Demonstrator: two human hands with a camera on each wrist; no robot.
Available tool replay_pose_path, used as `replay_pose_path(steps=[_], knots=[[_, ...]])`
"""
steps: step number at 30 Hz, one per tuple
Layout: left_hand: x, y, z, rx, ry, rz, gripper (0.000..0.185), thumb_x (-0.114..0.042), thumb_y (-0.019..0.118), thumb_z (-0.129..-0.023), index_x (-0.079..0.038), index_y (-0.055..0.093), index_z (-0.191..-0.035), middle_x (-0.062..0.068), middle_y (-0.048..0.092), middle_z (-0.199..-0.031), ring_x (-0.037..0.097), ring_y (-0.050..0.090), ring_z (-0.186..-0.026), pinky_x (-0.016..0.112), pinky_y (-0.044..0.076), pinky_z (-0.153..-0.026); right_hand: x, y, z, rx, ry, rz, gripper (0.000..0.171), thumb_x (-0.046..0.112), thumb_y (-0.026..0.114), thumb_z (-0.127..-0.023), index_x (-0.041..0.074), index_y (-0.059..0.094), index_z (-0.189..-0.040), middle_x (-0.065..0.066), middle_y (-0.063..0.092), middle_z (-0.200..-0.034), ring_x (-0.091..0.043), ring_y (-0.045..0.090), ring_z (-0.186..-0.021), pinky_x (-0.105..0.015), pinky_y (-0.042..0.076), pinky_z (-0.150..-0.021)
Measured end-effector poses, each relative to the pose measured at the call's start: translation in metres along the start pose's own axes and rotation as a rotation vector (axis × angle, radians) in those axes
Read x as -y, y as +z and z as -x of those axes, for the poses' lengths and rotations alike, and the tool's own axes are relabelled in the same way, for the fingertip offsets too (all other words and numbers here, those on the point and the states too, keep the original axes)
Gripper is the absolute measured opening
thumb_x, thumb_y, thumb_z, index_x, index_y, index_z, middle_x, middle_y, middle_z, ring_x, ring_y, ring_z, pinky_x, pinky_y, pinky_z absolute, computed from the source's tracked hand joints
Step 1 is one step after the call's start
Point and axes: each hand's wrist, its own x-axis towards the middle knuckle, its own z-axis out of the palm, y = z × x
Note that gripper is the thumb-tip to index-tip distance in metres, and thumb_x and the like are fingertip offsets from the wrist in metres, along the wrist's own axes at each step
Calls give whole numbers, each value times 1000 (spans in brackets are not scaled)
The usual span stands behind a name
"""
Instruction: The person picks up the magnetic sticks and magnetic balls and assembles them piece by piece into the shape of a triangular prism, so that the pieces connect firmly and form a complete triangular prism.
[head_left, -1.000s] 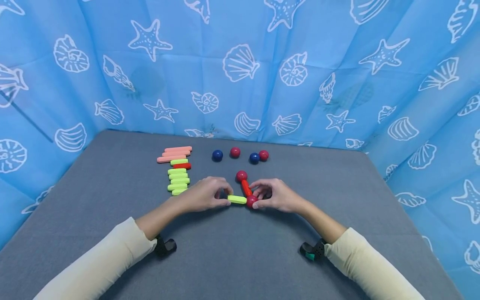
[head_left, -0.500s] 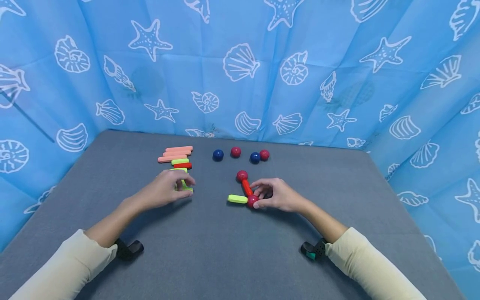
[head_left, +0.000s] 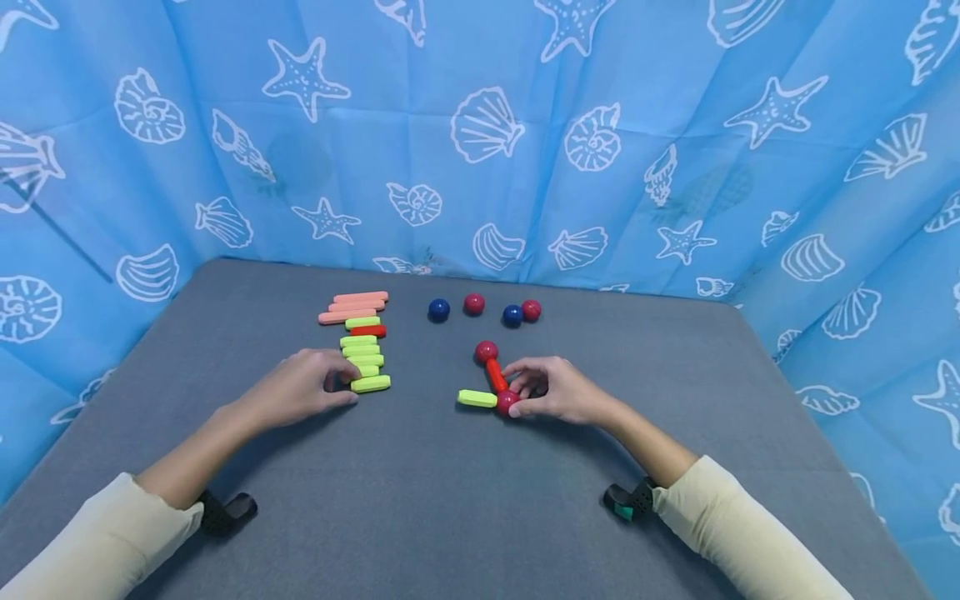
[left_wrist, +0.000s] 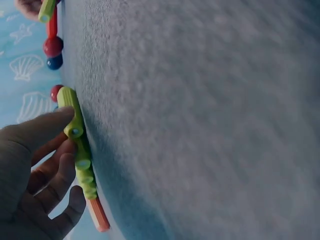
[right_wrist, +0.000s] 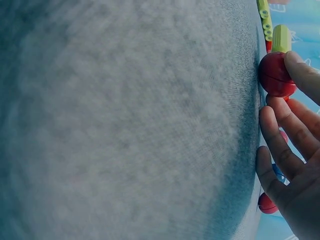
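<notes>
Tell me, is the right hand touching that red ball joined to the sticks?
Touching. The right wrist view shows the right hand with a fingertip pressed against the red ball.

Both forearms lie low over the surface in pale sleeves, each with a dark wrist unit. The left hand (head_left: 303, 387) rests palm down, its fingers loosely curled, thumb forward and in contact at its tip. The right hand (head_left: 558, 390) rests palm down, wrist angled inward; thumb and 1 finger pinch, the other fingers bent beside them.
</notes>
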Motion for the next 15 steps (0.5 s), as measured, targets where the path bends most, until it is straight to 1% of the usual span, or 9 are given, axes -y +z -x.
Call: replay_pose_path(steps=[5,9,12,15], knots=[[-5,5,-6,-27,-24,-51,23,-15,83,-80,-8,74,-100,-4,66,-86,11,55,-75,33,48,-68,0,0,0,3,2,-3,53,16,80,-85,0,59,-131,-7,70,-105,-19,64,-90,-33,53,-81],[-11,8,-10,-30,-37,-99,22,-16,83,-80,-9,74,-98,-4,64,-84,13,54,-75,36,49,-70,0,0,0,0,8,-1,53,16,80,-84,1,60,-130,-7,70,-104,-19,63,-89,-34,53,-80],[-18,11,-15,-26,-33,-99,21,-15,83,-81,-8,75,-99,-2,67,-86,14,56,-77,38,52,-72,1,1,0,-3,12,0,53,16,80,-84,1,59,-131,-7,70,-104,-19,63,-89,-34,53,-81],[-25,14,-21,-15,-35,-67,19,-15,82,-81,-8,76,-98,-2,68,-85,13,57,-76,38,53,-73,1,1,0,-1,11,1,53,16,80,-84,0,59,-131,-7,70,-104,-19,63,-90,-34,53,-81]])
